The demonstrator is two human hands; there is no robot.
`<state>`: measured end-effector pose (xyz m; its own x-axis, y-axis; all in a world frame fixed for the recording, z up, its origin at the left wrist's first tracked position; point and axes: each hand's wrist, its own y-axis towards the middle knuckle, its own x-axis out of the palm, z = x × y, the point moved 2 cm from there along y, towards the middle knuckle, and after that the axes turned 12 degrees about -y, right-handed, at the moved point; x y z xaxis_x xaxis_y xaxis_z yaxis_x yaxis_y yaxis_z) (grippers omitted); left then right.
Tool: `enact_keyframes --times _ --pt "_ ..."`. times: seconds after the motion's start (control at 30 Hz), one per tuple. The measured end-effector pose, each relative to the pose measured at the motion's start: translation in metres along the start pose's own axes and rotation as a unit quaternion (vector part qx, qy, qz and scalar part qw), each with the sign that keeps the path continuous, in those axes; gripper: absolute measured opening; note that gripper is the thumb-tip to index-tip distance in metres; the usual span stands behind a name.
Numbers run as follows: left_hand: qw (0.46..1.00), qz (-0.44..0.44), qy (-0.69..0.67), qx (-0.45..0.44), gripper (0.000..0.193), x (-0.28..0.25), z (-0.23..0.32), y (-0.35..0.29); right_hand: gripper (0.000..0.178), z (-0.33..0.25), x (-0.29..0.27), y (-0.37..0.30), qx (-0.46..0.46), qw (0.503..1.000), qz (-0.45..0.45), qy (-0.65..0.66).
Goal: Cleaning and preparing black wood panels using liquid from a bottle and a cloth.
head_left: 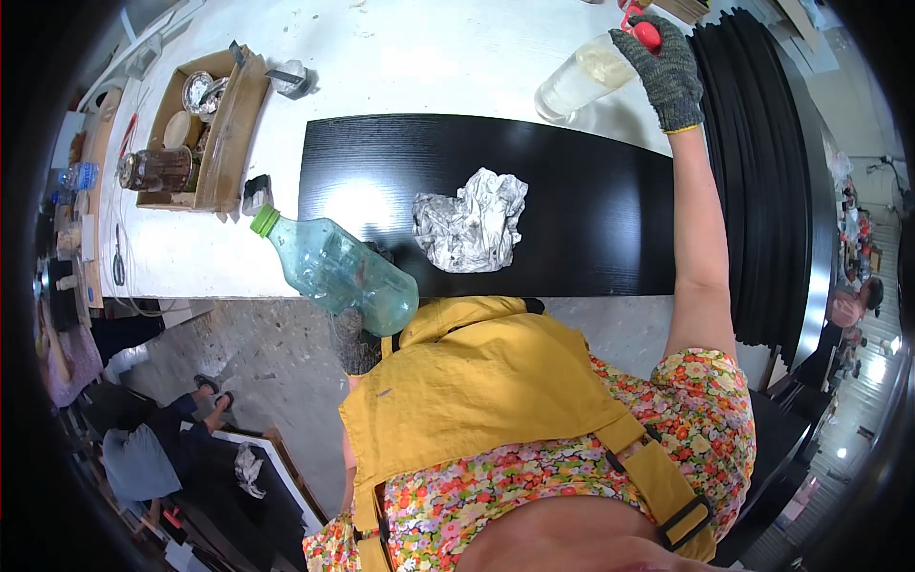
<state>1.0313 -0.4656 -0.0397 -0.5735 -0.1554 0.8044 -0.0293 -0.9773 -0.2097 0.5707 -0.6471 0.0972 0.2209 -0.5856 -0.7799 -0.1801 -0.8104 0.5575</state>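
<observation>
My left hand [351, 345], in a dark grey knit glove, is closed round a see-through teal plastic bottle [338, 267] with a green cap. The bottle tilts over the board's near edge and hides most of that hand. At the far right my gloved right hand [667, 76] is wrapped round the top of a clear spray bottle [583, 78] with a red head, which leans on the white table. Between my hands a crumpled, smudged white cloth or paper [472, 224] lies on a glossy black board [591, 210].
A cardboard box [229, 143] with jars and dishes stands on the white table [419, 57] at the left. Black panels [762, 191] are stacked close beside my right arm. Scissors [118, 257] lie near the left edge. Another person [143, 462] is at the lower left.
</observation>
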Motion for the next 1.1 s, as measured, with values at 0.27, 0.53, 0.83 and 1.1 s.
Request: enact_keyframes --times 0.27,0.53,0.83,1.1 --pt "0.997 0.002 0.072 0.004 0.075 -0.004 0.008 0.015 0.042 0.015 -0.026 0.019 -0.042 0.99 -0.132 0.025" --pt "0.935 0.039 0.352 0.02 0.084 0.005 0.022 0.051 0.043 -0.019 -0.029 0.024 -0.067 0.989 -0.032 -0.127" --pt "0.803 0.026 0.552 0.225 0.094 -0.019 -0.003 0.109 0.056 -0.055 -0.028 0.012 -0.083 0.99 0.006 -0.118" --pt "0.84 0.042 0.493 0.222 0.099 -0.018 0.006 0.1 0.052 -0.118 -0.058 -0.008 -0.23 0.917 0.135 -0.298"
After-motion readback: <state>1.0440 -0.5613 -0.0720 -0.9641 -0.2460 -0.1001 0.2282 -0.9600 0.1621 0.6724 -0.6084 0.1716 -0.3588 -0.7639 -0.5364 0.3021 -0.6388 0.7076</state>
